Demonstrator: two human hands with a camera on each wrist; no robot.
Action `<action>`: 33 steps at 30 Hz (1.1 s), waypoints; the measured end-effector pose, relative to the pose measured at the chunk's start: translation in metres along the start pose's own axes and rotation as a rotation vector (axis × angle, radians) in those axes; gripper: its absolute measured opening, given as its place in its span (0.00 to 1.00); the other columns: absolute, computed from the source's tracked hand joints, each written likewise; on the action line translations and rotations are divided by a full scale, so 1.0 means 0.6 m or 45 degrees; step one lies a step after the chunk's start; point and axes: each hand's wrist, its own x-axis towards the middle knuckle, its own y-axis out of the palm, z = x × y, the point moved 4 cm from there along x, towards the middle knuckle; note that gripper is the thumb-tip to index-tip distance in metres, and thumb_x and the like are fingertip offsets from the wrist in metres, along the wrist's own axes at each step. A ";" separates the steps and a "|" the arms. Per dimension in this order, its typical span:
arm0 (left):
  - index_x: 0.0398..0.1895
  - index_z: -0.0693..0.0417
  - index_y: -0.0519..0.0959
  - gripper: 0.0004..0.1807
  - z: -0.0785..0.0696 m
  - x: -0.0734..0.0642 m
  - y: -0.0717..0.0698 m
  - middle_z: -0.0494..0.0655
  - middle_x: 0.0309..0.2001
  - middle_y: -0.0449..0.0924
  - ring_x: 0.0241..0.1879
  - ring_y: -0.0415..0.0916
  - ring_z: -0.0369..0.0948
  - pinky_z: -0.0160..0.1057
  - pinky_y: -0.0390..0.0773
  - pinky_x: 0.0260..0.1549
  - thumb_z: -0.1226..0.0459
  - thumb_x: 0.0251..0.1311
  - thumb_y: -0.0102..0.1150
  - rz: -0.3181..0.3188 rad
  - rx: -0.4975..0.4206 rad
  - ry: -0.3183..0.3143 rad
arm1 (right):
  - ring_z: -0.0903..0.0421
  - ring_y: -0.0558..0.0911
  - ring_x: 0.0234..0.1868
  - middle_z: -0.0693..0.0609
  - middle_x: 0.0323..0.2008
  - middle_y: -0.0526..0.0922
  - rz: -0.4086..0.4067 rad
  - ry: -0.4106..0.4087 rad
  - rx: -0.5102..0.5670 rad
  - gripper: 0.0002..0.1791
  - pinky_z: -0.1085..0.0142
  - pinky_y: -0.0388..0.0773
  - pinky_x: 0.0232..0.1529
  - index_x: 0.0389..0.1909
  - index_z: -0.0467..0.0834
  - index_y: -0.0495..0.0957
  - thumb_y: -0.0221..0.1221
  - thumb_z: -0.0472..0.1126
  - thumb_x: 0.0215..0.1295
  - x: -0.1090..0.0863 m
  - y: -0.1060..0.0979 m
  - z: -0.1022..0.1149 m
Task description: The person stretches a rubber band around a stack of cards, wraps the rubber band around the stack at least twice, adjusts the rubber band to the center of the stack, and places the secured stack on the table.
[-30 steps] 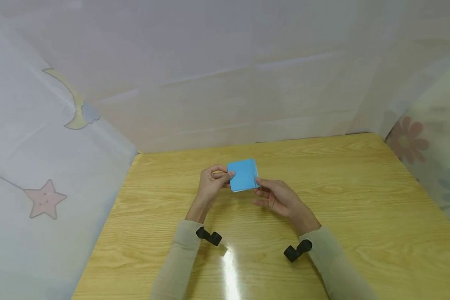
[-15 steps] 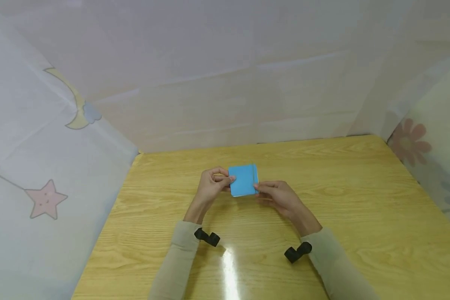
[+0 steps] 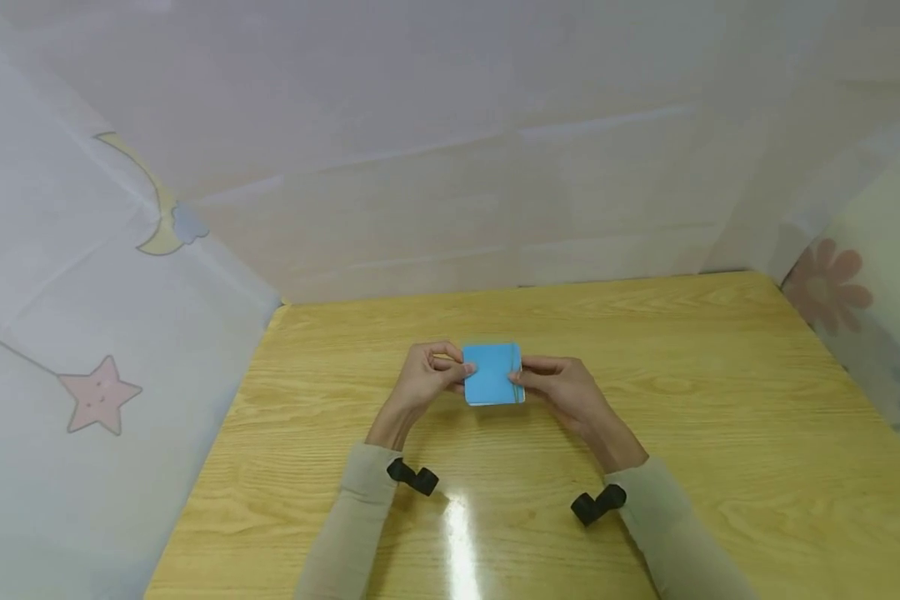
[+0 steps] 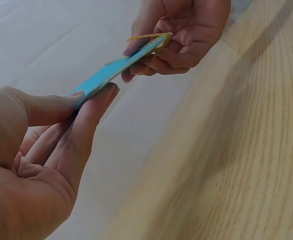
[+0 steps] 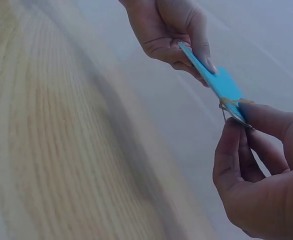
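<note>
A small, thin, square blue notebook (image 3: 489, 379) with rounded corners is held up over the table in the head view. My left hand (image 3: 426, 377) pinches its left edge, thumb on top and fingers beneath. At the opposite edge my right hand (image 3: 570, 390) pinches it between thumb and fingers, beside a thin yellowish elastic band (image 5: 236, 101) that runs around the notebook near that side. In the left wrist view the notebook (image 4: 104, 75) appears nearly edge-on, and part of the band (image 4: 146, 36) stands off its surface.
A light wood-grain table (image 3: 690, 383) lies beneath both hands. Pale cloth walls (image 3: 390, 167) with moon, star and flower prints rise behind and at the sides. Dark wrist cameras (image 3: 414, 477) sit on both sleeves.
The notebook has come slightly nearer the person and levelled out from its tilt. My right thumb has moved from its lower right corner onto the cover beside the band; the left grip stays.
</note>
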 end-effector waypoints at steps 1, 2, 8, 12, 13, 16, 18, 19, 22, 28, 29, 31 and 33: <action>0.33 0.59 0.80 0.06 0.002 0.000 0.001 0.44 0.27 0.91 0.23 0.86 0.39 0.52 0.93 0.36 0.73 0.66 0.68 0.004 -0.004 -0.007 | 0.58 0.84 0.62 0.34 0.72 0.74 -0.011 -0.011 -0.027 0.30 0.69 0.86 0.61 0.71 0.31 0.73 0.67 0.38 0.72 0.001 -0.001 0.002; 0.33 0.59 0.80 0.06 0.004 -0.001 0.001 0.44 0.27 0.91 0.22 0.87 0.39 0.51 0.94 0.36 0.73 0.66 0.68 0.006 -0.011 -0.013 | 0.57 0.83 0.64 0.35 0.72 0.74 -0.029 -0.017 -0.045 0.30 0.70 0.85 0.61 0.71 0.33 0.73 0.67 0.39 0.72 0.001 -0.002 0.003; 0.30 0.58 0.80 0.08 0.012 0.000 0.007 0.44 0.24 0.90 0.21 0.87 0.41 0.51 0.94 0.36 0.74 0.65 0.68 0.003 -0.042 -0.036 | 0.59 0.82 0.58 0.43 0.64 0.82 -0.068 -0.078 -0.145 0.31 0.75 0.85 0.56 0.71 0.37 0.75 0.71 0.39 0.69 0.008 -0.008 0.014; 0.31 0.58 0.80 0.08 0.016 0.001 0.009 0.43 0.24 0.90 0.22 0.86 0.39 0.51 0.94 0.36 0.74 0.65 0.68 0.003 -0.035 -0.050 | 0.62 0.84 0.52 0.52 0.55 0.87 -0.032 -0.089 -0.138 0.32 0.72 0.86 0.55 0.69 0.35 0.77 0.73 0.38 0.66 0.012 -0.011 0.013; 0.31 0.58 0.80 0.08 0.017 0.002 0.009 0.42 0.24 0.90 0.22 0.86 0.39 0.51 0.94 0.36 0.74 0.65 0.69 0.002 -0.034 -0.054 | 0.62 0.85 0.51 0.54 0.53 0.86 -0.028 -0.083 -0.133 0.31 0.71 0.86 0.55 0.69 0.34 0.77 0.73 0.38 0.66 0.012 -0.012 0.012; 0.31 0.57 0.81 0.08 0.017 0.002 0.008 0.42 0.24 0.90 0.21 0.84 0.38 0.47 0.94 0.34 0.74 0.65 0.69 -0.003 -0.024 -0.056 | 0.62 0.84 0.51 0.57 0.50 0.83 -0.010 -0.055 -0.107 0.32 0.70 0.86 0.55 0.68 0.32 0.75 0.72 0.37 0.66 0.013 -0.014 0.010; 0.31 0.57 0.81 0.07 0.018 0.002 0.008 0.42 0.25 0.90 0.20 0.83 0.39 0.45 0.93 0.33 0.73 0.65 0.69 -0.004 -0.028 -0.053 | 0.61 0.83 0.50 0.56 0.49 0.82 0.012 -0.032 -0.093 0.32 0.70 0.87 0.55 0.68 0.31 0.74 0.72 0.37 0.67 0.014 -0.017 0.008; 0.31 0.57 0.81 0.07 0.018 0.002 0.008 0.42 0.25 0.90 0.20 0.83 0.39 0.44 0.93 0.32 0.73 0.65 0.69 -0.005 -0.028 -0.054 | 0.61 0.83 0.50 0.55 0.49 0.82 0.025 -0.025 -0.088 0.32 0.70 0.87 0.55 0.68 0.30 0.73 0.71 0.36 0.67 0.014 -0.018 0.008; 0.32 0.57 0.82 0.06 0.020 0.002 0.008 0.41 0.26 0.90 0.20 0.83 0.39 0.43 0.93 0.32 0.72 0.65 0.70 -0.009 -0.032 -0.066 | 0.60 0.83 0.50 0.54 0.49 0.83 0.064 -0.009 -0.065 0.30 0.70 0.87 0.55 0.68 0.28 0.71 0.68 0.34 0.70 0.014 -0.024 0.007; 0.33 0.55 0.83 0.06 0.022 0.001 0.009 0.41 0.27 0.91 0.22 0.84 0.38 0.41 0.92 0.32 0.70 0.65 0.71 -0.032 -0.032 -0.098 | 0.61 0.86 0.49 0.55 0.48 0.86 0.118 -0.029 0.010 0.26 0.70 0.89 0.54 0.66 0.25 0.72 0.65 0.32 0.72 0.014 -0.031 0.010; 0.33 0.55 0.83 0.06 0.021 0.000 0.009 0.40 0.27 0.91 0.22 0.84 0.38 0.40 0.92 0.32 0.70 0.65 0.71 -0.035 -0.033 -0.099 | 0.61 0.87 0.48 0.55 0.48 0.86 0.124 -0.038 0.018 0.26 0.69 0.89 0.53 0.65 0.24 0.72 0.64 0.33 0.72 0.013 -0.031 0.011; 0.33 0.55 0.83 0.05 0.020 0.000 0.010 0.40 0.28 0.91 0.22 0.84 0.37 0.38 0.92 0.31 0.70 0.65 0.71 -0.037 -0.039 -0.101 | 0.61 0.87 0.47 0.55 0.47 0.86 0.124 -0.048 0.051 0.23 0.68 0.89 0.52 0.65 0.24 0.72 0.62 0.32 0.75 0.013 -0.031 0.012; 0.33 0.55 0.83 0.05 0.020 -0.001 0.011 0.40 0.28 0.91 0.22 0.84 0.37 0.37 0.91 0.30 0.70 0.65 0.71 -0.033 -0.045 -0.097 | 0.60 0.88 0.45 0.54 0.46 0.86 0.108 -0.052 0.085 0.21 0.68 0.90 0.51 0.64 0.24 0.72 0.58 0.32 0.77 0.011 -0.032 0.014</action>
